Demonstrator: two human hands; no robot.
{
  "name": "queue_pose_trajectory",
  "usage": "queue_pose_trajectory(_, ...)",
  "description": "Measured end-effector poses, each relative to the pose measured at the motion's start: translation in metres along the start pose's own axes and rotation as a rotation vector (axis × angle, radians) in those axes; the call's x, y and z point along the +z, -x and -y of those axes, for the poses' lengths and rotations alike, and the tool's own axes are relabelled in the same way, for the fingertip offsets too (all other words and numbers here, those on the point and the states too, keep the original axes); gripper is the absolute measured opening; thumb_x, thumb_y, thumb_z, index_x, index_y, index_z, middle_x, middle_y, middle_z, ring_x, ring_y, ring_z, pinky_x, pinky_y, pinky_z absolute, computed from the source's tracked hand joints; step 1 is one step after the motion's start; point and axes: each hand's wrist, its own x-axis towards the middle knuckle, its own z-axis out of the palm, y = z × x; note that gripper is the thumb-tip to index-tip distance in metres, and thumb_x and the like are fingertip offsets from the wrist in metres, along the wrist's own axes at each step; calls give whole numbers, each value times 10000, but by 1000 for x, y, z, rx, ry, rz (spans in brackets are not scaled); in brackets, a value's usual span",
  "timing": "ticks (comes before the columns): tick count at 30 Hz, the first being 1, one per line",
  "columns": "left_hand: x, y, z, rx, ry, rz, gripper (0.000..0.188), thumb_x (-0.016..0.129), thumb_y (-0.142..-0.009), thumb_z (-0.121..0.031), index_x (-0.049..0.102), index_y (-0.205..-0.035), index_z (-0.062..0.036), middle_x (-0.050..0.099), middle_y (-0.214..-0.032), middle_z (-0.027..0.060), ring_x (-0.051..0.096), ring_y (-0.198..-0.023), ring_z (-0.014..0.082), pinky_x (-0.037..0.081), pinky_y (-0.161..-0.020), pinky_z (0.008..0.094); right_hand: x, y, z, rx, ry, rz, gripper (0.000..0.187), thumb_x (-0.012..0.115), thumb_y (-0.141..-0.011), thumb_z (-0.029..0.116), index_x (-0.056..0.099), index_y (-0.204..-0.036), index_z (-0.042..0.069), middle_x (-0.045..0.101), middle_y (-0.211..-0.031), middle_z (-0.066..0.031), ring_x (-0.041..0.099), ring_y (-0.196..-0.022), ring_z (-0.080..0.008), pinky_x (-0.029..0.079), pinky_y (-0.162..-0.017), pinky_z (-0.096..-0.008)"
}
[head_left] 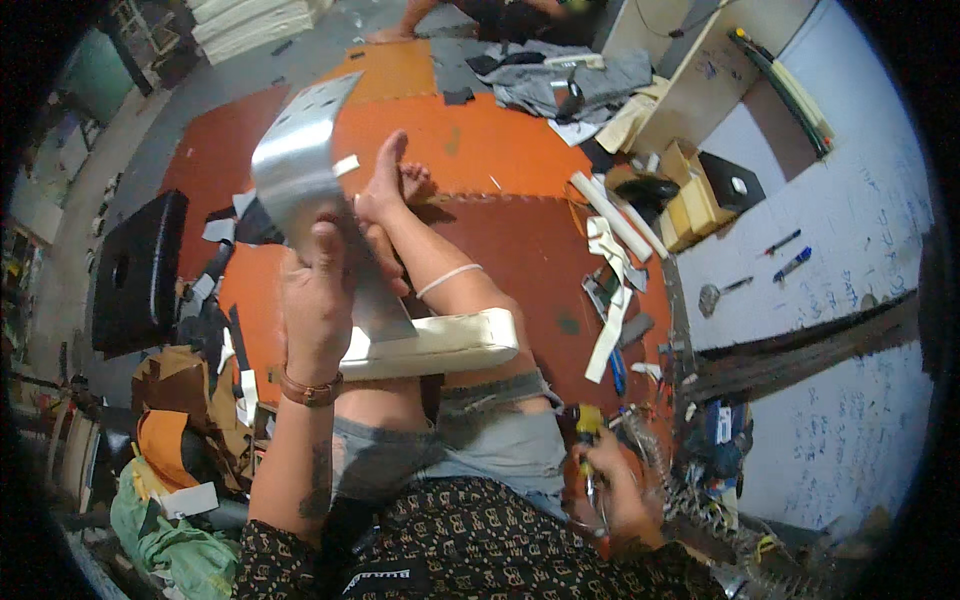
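Note:
My left hand (325, 285) is closed around a bent, shiny metal bracket (295, 150), its thumb lying along the near face. The bracket's broad end, with small holes, points up and away. Its lower end comes down to a long cream padded piece (460, 340) with rounded ends, which rests across my thighs; whether the two are joined I cannot tell. Low on the right, beside my thigh, my right hand (610, 465) grips a tool with a yellow head (587, 420). Blur and the fingers hide the rest of that tool, so its exact kind is unclear.
A black padded board (135, 270) stands at left, above a heap of brown scraps and green cloth (170, 530). White rolls (620, 215), a cream strip (605, 340) and a box (690, 205) lie right. Coiled clear hose (705, 505) sits near my right arm. Another person's leg (410, 20) shows at the far edge.

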Motion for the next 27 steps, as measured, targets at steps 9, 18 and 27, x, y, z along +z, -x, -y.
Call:
queue_pose_trajectory(9,-63,-2,4,-84,470,-296,594,570,-1016,-693,614,-992,-101,672,-791,54,669,-752,232,554,-750,367,45,-9,13,-100,391,-11,567,752,-907,169,613,-1417,-35,723,-1294,-234,747,-1099,-322,585,-958,-395)
queue_pose_trajectory(18,-40,12,-46,-68,859,-479,565,515,-1059,-668,571,-1077,-106,628,-921,53,601,-852,247,530,-884,420,67,87,337,-781,-368,76,1183,960,-805,295,208,-1695,95,443,-1621,-238,592,-1344,-330,529,-1052,-481)
queue_pose_trajectory(27,-55,69,-116,-29,868,-456,506,521,-1081,-622,563,-1126,-120,596,-992,36,563,-926,240,481,-940,450,70,241,504,-1301,-343,100,1168,934,-801,208,189,-1694,96,630,-1420,-224,697,-1172,-251,587,-952,-421)
